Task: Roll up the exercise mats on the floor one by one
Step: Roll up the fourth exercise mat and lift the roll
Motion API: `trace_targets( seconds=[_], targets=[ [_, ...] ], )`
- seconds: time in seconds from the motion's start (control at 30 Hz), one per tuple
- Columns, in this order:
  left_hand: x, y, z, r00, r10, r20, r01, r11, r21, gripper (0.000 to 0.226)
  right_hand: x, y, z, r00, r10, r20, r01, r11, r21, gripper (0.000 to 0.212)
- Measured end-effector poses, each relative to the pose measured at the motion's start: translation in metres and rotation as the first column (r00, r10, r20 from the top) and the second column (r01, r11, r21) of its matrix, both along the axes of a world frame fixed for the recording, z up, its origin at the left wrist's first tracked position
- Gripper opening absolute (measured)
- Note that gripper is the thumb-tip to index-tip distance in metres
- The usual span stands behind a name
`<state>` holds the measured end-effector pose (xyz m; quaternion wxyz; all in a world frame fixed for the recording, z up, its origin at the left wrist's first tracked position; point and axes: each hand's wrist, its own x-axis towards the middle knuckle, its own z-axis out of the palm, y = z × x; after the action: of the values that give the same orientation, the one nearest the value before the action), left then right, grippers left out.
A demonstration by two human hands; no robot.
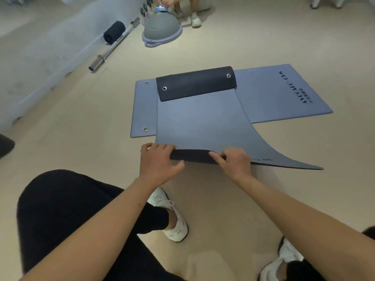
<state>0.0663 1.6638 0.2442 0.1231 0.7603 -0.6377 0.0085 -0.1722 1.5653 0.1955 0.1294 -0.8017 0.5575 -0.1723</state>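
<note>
The left hand (157, 162) curls its fingers over the near edge of the top mat (198, 118), thumb beneath, and the right hand (233, 164) pinches the same edge just beside it. That edge is lifted off the floor (81, 118), its dark underside showing. The far end, turned over dark side up, lies across the lower mat (274, 94).

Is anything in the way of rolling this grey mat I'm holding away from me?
Nothing loose lies on the grey foam mat. Its far end is folded back as a black flap on top, in the roll's path.
</note>
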Motion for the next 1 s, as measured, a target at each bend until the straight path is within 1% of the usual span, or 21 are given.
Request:
trace_targets(
  seconds=[0.1, 0.17, 0.27, 0.33, 0.47, 0.53, 0.63, 0.7, 0.77, 0.83, 0.87, 0.93, 1.0],
  targets=[
    [0.000, 0.006, 0.008, 0.996, -0.053, 0.067, 0.059, 0.994, -0.089, 0.056, 0.016, 0.011, 0.020, 0.998, 0.048, -0.028, -0.050, 0.996, -0.073, 0.067],
    [0.003, 0.010, 0.015, 0.992, -0.087, 0.096, 0.101, 0.983, -0.154, 0.050, 0.023, 0.021, 0.033, 0.997, 0.068, -0.022, -0.070, 0.991, -0.117, 0.072],
    [0.011, 0.019, 0.024, 0.985, -0.073, 0.155, 0.104, 0.974, -0.202, 0.048, 0.024, 0.039, 0.047, 0.995, 0.103, 0.008, -0.100, 0.984, -0.148, 0.076],
    [0.011, 0.027, 0.027, 0.986, -0.045, 0.161, 0.079, 0.974, -0.214, 0.047, 0.023, 0.048, 0.051, 0.993, 0.118, 0.027, -0.113, 0.983, -0.144, 0.066],
    [0.011, 0.034, 0.036, 0.989, 0.033, 0.146, -0.005, 0.981, -0.193, 0.042, 0.008, 0.053, 0.052, 0.986, 0.140, 0.087, -0.124, 0.978, -0.166, 0.034],
    [0.017, 0.036, 0.043, 0.987, 0.081, 0.140, -0.055, 0.982, -0.183, 0.044, -0.009, 0.055, 0.049, 0.989, 0.104, 0.105, -0.085, 0.982, -0.171, 0.028],
    [0.024, 0.036, 0.051, 0.983, 0.149, 0.107, -0.126, 0.973, -0.193, 0.045, -0.035, 0.061, 0.041, 0.992, -0.012, 0.122, 0.033, 0.985, -0.170, 0.028],
    [0.027, 0.035, 0.051, 0.981, 0.176, 0.083, -0.157, 0.969, -0.191, 0.045, -0.045, 0.065, 0.036, 0.993, -0.095, 0.070, 0.108, 0.971, -0.212, 0.032],
    [0.031, 0.033, 0.050, 0.976, 0.210, 0.052, -0.198, 0.964, -0.180, 0.046, -0.047, 0.066, 0.035, 0.974, -0.226, 0.021, 0.225, 0.947, -0.230, 0.037],
    [0.037, 0.028, 0.050, 0.971, 0.240, 0.000, -0.237, 0.959, -0.156, 0.046, -0.044, 0.062, 0.035, 0.944, -0.330, 0.021, 0.328, 0.925, -0.194, 0.043],
    [0.039, 0.024, 0.050, 0.969, 0.245, -0.017, -0.245, 0.959, -0.145, 0.046, -0.042, 0.059, 0.035, 0.937, -0.346, 0.039, 0.348, 0.924, -0.156, 0.044],
    [0.042, 0.013, 0.047, 0.971, 0.238, -0.013, -0.238, 0.966, -0.103, 0.046, -0.041, 0.051, 0.032, 0.934, -0.337, 0.120, 0.344, 0.938, -0.045, 0.043],
    [0.044, 0.003, 0.040, 0.977, 0.209, 0.038, -0.207, 0.978, -0.039, 0.045, -0.045, 0.043, 0.023, 0.936, -0.314, 0.158, 0.307, 0.949, 0.066, 0.043]
  ],
)
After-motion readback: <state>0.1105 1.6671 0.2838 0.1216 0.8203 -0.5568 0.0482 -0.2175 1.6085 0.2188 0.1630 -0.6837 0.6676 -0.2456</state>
